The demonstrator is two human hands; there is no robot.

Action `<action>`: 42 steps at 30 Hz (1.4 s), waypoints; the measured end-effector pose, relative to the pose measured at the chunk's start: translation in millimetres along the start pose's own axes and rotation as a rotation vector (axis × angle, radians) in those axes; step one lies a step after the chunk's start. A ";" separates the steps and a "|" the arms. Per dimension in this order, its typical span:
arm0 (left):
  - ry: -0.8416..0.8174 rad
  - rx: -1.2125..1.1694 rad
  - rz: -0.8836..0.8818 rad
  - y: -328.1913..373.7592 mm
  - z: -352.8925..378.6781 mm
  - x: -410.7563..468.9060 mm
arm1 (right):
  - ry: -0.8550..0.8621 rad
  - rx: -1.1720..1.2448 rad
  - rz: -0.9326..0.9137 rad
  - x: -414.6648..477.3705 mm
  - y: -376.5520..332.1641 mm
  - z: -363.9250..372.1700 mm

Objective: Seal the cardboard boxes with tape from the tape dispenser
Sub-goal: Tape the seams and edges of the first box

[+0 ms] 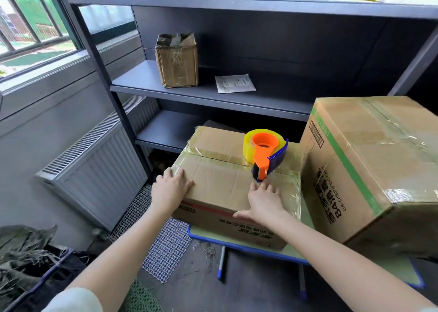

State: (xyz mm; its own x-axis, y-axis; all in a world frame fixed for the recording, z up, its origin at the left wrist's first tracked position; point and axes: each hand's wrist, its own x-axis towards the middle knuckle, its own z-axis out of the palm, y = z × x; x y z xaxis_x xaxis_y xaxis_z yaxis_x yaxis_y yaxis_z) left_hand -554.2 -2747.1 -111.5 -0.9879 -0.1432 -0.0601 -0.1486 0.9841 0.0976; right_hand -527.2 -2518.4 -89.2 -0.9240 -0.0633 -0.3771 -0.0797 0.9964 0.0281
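A low cardboard box (220, 181) lies on a small green table (296, 250), its top flaps crossed with clear tape. An orange and blue tape dispenser (264, 154) with a yellowish roll rests on the box top, held by neither hand. My left hand (171, 188) lies flat on the box's near left corner. Just in front of the dispenser's nose, my right hand (262, 201) presses flat over the box's front edge, thumb down the front face. A taller taped box (369, 169) stands to the right, touching the low box.
Dark metal shelves (213, 91) behind hold a small taped box (176, 60) and a white paper packet (234, 83). A radiator (99, 169) stands on the left under a window. A white mesh mat (163, 245) covers the floor, with a dark bin (35, 271) at lower left.
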 end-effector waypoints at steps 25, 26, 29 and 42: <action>-0.127 0.157 0.606 -24.8 -10.5 -30.4 | -0.017 0.115 -0.219 -20.5 -103.8 8.9; -0.123 0.201 0.621 -22.7 -13.6 -31.2 | -0.005 0.100 -0.213 -20.3 -108.9 11.2; -0.101 0.273 0.625 -19.8 -19.5 -34.9 | 0.013 0.084 -0.181 -18.8 -114.8 14.7; -0.040 0.489 0.729 8.2 -21.1 -46.9 | 0.083 -0.001 -0.406 -27.4 -73.4 25.5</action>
State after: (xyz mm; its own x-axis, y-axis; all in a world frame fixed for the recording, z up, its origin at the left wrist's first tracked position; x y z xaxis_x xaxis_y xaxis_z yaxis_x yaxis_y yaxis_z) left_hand -510.0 -2734.6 -86.9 -0.8254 0.5336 -0.1842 0.5639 0.7649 -0.3112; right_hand -486.5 -2588.3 -104.5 -0.8446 -0.4552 -0.2819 -0.4441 0.8897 -0.1062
